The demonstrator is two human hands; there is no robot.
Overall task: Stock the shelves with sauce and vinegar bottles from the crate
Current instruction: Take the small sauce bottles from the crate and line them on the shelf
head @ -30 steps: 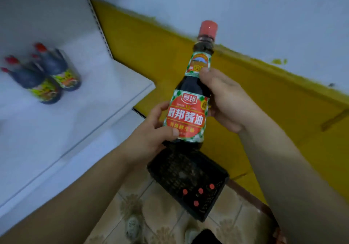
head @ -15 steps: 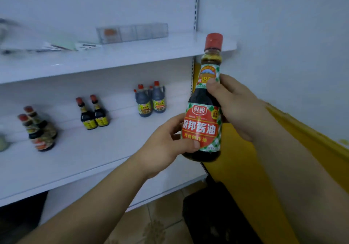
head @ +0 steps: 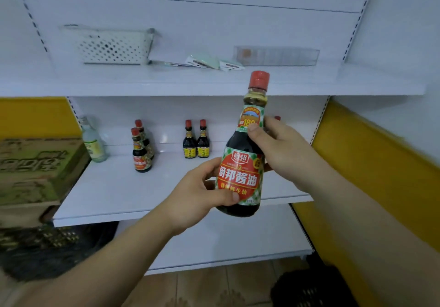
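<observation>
Soy sauce bottle point(head: 240, 176), red-capped and nearly upright, held in the air before the middle shelf point(head: 119, 192). The left hand point(head: 202, 192) wraps the lower label and the right hand point(head: 283, 149) clasps the shoulder, both grips closed on the bottle. Small dark bottles point(head: 196, 140) and a pale bottle point(head: 94, 140) stand on that shelf; the black crate point(head: 309, 287) sits at lower right.

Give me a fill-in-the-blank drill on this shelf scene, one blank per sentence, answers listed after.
1. The cap of the soy sauce bottle is ___.
2. The left hand grips the bottle at its main label; the right hand grips nearer its ___.
3. On the middle shelf, the pale bottle stands at the ___ end of the row.
Answers: red; neck; left.
</observation>
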